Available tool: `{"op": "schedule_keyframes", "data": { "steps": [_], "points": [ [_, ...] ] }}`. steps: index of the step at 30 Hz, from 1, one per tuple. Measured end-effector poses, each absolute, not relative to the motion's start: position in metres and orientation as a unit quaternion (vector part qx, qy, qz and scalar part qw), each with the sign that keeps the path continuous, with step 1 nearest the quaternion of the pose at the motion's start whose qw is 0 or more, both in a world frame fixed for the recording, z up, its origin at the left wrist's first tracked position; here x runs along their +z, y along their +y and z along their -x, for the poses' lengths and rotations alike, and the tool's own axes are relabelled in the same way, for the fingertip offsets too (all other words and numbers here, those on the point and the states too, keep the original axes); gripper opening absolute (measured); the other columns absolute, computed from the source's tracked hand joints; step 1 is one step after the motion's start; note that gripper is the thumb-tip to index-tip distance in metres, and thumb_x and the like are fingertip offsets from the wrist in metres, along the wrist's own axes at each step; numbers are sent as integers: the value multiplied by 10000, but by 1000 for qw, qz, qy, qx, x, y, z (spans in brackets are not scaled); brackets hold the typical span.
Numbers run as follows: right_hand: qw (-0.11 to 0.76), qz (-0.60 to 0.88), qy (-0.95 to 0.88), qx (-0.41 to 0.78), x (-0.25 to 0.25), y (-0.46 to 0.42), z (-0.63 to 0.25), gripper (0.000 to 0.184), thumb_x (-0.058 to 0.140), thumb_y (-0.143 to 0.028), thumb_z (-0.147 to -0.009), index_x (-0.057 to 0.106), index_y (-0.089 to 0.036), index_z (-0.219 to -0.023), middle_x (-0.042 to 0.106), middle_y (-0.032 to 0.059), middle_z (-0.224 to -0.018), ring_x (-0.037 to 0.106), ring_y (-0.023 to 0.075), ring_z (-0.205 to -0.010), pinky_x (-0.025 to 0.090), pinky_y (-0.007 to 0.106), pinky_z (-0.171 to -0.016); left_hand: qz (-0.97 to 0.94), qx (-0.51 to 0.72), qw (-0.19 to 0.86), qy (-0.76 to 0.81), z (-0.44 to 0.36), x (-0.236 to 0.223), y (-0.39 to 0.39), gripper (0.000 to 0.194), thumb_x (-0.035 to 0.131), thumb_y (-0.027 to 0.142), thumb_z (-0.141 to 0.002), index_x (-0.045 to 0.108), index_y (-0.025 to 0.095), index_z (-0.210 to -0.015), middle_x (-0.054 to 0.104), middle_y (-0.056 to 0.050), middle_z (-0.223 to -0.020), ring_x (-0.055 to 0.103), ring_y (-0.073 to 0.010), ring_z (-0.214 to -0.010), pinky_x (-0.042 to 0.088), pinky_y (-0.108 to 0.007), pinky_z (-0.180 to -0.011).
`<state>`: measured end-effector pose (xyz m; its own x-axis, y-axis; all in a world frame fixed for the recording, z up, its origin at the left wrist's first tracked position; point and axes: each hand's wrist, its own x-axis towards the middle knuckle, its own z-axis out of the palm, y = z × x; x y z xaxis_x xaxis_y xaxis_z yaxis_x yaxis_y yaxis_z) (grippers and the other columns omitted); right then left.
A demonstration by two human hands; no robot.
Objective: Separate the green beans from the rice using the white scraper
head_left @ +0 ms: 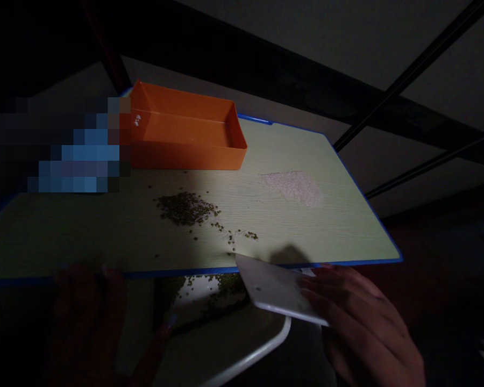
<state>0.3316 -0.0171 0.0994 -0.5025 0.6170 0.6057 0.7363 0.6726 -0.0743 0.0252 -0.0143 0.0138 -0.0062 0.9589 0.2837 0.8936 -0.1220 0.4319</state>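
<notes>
My right hand [358,317] grips a flat, pale scraper-like plate [282,287], its far corner by the board's near edge. In the shadow at lower left, my left hand [100,322] has its fingers apart, the fingertips by that edge and the thumb over a white tray [266,341]. Small greenish beans [229,282] lie in the tray, below the edge. On the blue-edged board [226,185], a pile of dark green beans [185,208] trails loose ones towards the plate. Farther right lies a heap of fine pale pinkish grains [294,186].
An orange open box [185,153] stands at the back of the board. A blurred-out blue patch [80,156] covers the left side. Behind the board, dark bars [411,72] cross pale floor or wall panels. The light is dim.
</notes>
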Motion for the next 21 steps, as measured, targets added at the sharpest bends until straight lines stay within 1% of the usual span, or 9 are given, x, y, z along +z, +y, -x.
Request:
{"op": "schedule_keyframes", "data": {
  "steps": [3,8,12,16,18,21],
  "points": [
    [309,400,-858,-94,102,-16,-326,180,528,-70,-930,674,-103,-1030,754,112,-964,669,176,-1081,538,393,-996,-712,289,22,640,-29,17,-12,770,439,456,-842,57,309,-1493,-54,63,-1673,26,-341,-1541,76,-627,-1279],
    [338,412,-842,-85,99,-13,-317,177,528,-48,-928,686,-102,-988,743,105,-967,665,160,-1052,523,386,-1012,-715,283,22,639,-29,17,-14,776,437,444,-843,40,300,-1495,-72,69,-1670,11,-336,-1542,63,-609,-1284],
    [342,407,-842,-87,98,-10,-318,178,551,-25,-899,686,-79,-1002,733,109,-962,672,157,-1012,515,377,-1018,-709,276,30,649,-27,17,-17,771,430,453,-846,49,287,-1495,-68,45,-1672,11,-342,-1542,87,-638,-1272],
    [334,406,-847,-84,101,-6,-320,218,549,22,-860,668,-72,-1017,734,97,-950,681,143,-972,511,351,-1022,-708,288,34,644,-26,15,-17,776,436,459,-834,69,285,-1496,-36,37,-1675,34,-354,-1541,114,-663,-1261],
    [325,408,-848,-94,103,-4,-320,213,537,5,-868,666,-80,-1015,736,90,-934,687,140,-948,515,328,-1011,-703,299,32,644,-26,13,-16,776,442,470,-825,101,279,-1495,-6,34,-1674,58,-355,-1541,123,-660,-1263],
    [325,420,-839,-117,102,-5,-319,201,519,-32,-879,676,-126,-964,738,68,-911,698,143,-899,527,302,-981,-698,309,33,646,-26,11,-15,788,478,478,-809,143,274,-1492,46,23,-1671,99,-358,-1536,147,-661,-1263]
  ]
}}
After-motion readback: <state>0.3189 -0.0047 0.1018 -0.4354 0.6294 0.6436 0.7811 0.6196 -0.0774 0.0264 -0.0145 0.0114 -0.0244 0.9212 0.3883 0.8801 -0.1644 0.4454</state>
